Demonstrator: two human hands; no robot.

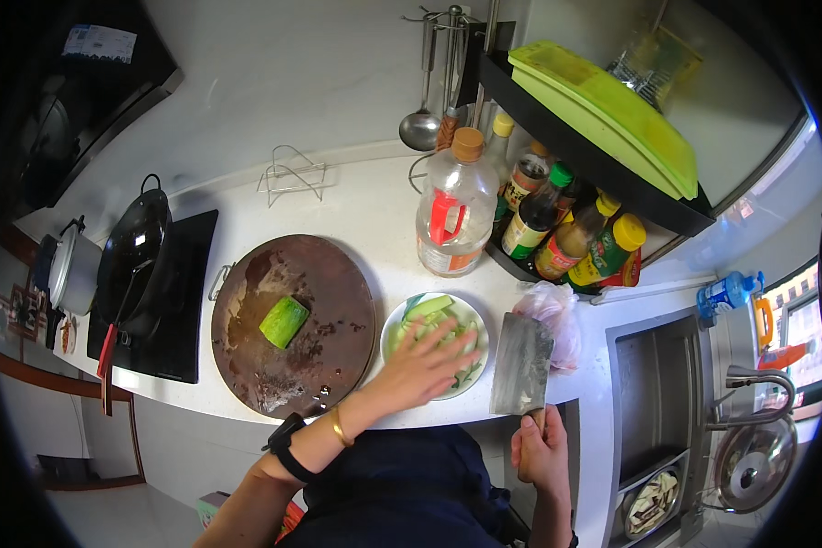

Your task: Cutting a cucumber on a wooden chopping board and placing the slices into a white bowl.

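My left hand, fingers spread, is over a white bowl of cut pale-green vegetable pieces; whether the fingertips touch them cannot be told. My right hand grips the wooden handle of a cleaver, its broad blade pointing away from me at the right of the bowl. To the left lies a round, dark, wet chopping board. On it rests a short chunk of green cucumber-like vegetable.
A wok stands on the black hob at left. Behind the bowl are a large plastic bottle and several sauce bottles. A plastic bag lies beyond the cleaver, near the sink. A wire rack stands near the wall.
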